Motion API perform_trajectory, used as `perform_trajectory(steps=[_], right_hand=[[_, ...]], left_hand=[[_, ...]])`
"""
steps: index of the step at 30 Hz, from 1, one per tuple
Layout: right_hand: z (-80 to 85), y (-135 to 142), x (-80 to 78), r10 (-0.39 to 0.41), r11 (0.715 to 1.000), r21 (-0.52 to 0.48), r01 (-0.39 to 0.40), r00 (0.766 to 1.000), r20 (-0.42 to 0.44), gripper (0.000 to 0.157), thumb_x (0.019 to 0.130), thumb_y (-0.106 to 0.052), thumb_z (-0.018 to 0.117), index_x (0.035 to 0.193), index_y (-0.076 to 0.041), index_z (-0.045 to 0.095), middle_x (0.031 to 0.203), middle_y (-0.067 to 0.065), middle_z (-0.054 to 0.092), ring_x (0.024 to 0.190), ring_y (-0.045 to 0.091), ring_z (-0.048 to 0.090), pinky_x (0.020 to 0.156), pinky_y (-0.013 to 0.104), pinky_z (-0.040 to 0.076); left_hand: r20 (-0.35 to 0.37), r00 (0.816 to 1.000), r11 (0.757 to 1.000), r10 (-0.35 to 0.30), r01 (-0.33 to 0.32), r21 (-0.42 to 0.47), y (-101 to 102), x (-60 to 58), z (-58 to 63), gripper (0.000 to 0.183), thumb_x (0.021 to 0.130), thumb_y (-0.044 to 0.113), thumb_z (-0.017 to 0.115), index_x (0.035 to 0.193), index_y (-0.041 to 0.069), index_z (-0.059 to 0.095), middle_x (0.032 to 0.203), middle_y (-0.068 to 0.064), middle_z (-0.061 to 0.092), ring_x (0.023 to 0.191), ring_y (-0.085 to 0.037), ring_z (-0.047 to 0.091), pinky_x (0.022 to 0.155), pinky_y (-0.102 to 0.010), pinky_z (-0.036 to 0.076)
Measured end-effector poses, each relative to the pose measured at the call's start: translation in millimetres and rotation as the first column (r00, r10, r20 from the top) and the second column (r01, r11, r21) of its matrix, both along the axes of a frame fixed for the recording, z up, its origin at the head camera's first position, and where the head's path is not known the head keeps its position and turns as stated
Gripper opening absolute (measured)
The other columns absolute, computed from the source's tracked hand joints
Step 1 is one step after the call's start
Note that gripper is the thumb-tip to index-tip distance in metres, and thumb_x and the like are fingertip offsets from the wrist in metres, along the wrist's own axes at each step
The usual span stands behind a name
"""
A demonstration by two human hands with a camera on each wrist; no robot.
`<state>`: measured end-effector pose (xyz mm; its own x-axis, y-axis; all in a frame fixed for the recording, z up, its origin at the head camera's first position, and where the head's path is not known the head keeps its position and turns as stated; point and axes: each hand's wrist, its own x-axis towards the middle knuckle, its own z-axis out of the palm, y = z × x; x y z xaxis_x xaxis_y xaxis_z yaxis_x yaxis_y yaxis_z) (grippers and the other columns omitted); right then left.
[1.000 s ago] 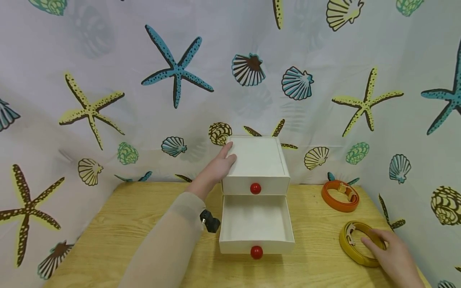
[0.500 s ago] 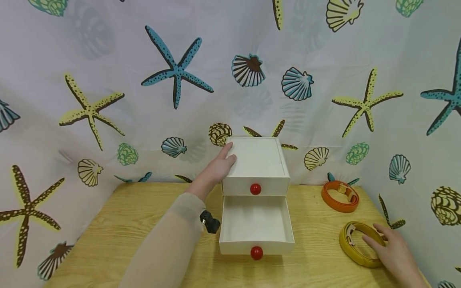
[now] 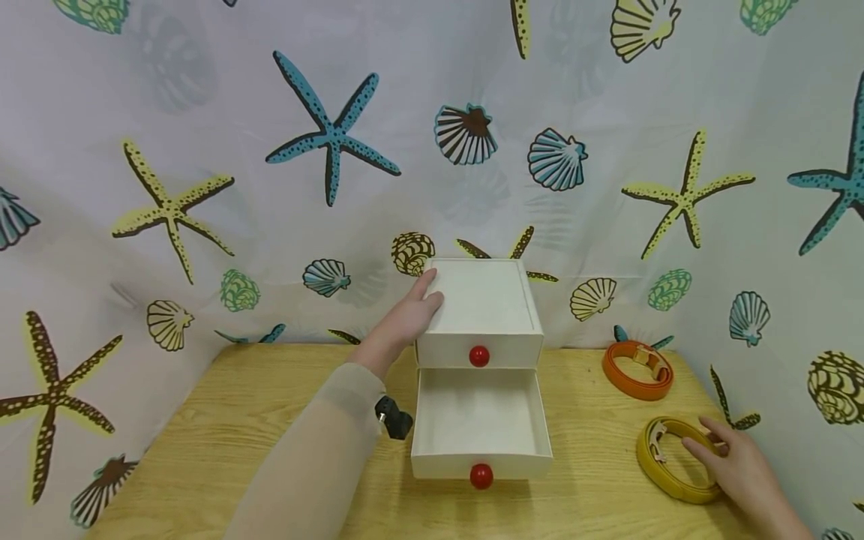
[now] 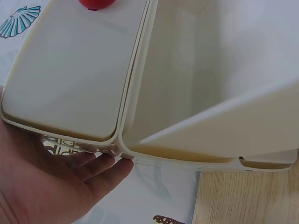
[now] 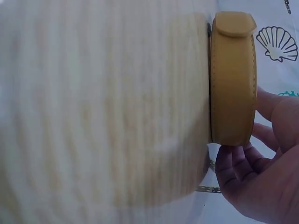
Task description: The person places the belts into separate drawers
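Note:
A white two-drawer box [image 3: 482,296] stands mid-table with its upper drawer [image 3: 445,352] closed. The lower drawer [image 3: 479,412] is pulled out with nothing inside, its red knob [image 3: 481,476] facing me. My left hand [image 3: 408,315] rests on the box's left side, thumb on the top edge, and in the left wrist view its extended fingers [image 4: 105,177] lie along the side wall. At the right, a coiled yellow belt [image 3: 658,472] lies on the table. My right hand [image 3: 739,461] is at the coil's right rim, thumb and fingers apart and loosely bent beside it.
A coiled orange belt [image 3: 637,386] with a gold buckle lies behind the yellow one. A patterned curtain [image 3: 405,112] with starfish and shells borders the back and sides of the wooden table [image 3: 256,420]. A small black device [image 3: 394,417] sits at my left wrist.
My right hand has drawn slightly right, its thumb moving from over the coil's centre toward the rim. The left hand, box and both belts stay put.

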<state>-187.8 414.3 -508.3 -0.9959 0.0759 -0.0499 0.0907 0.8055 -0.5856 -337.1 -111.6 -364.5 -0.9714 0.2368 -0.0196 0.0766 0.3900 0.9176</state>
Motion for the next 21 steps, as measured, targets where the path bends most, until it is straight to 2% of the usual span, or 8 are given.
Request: perform_trajectory(steps=[6,15,21], right_hand=[[-0.5,2.8,-2.9,0.009,1.0,-0.007,-0.009,1.0,0.013,0.076,0.113,-0.042,0.065,0.155,0.018,0.046,0.126,0.034,0.066,0.117,0.055,0.065,0.096,0.065,0.056],[-3.7,4.3,-3.4,0.004,1.0,-0.024,-0.003,0.999,0.037,0.075,0.113,-0.045,0.064,0.155,0.016,0.049,0.145,0.045,0.055,0.127,0.06,0.059,0.101,0.067,0.054],[-5.5,6.0,-4.9,0.0,1.0,-0.021,0.0,0.999,0.037,0.073,0.112,-0.044,0.067,0.151,0.016,0.054,0.151,0.044,0.052,0.133,0.064,0.053,0.105,0.07,0.051]], left_hand=[[0.004,1.0,1.0,-0.002,0.002,0.001,-0.2,-0.7,-1.8,0.068,0.119,0.037,0.037,0.18,0.029,0.007,0.186,-0.007,-0.001,0.169,-0.036,0.001,0.133,-0.064,0.008],[-0.012,1.0,1.0,-0.008,0.008,-0.005,-1.0,-1.3,-2.0,0.069,0.119,0.036,0.037,0.18,0.027,0.007,0.186,-0.008,-0.001,0.17,-0.035,0.0,0.134,-0.062,0.005],[-0.016,1.0,1.0,-0.007,0.007,-0.017,-0.6,-2.2,-1.8,0.069,0.119,0.037,0.036,0.18,0.027,0.007,0.186,-0.007,-0.002,0.17,-0.034,-0.002,0.134,-0.061,0.004]])
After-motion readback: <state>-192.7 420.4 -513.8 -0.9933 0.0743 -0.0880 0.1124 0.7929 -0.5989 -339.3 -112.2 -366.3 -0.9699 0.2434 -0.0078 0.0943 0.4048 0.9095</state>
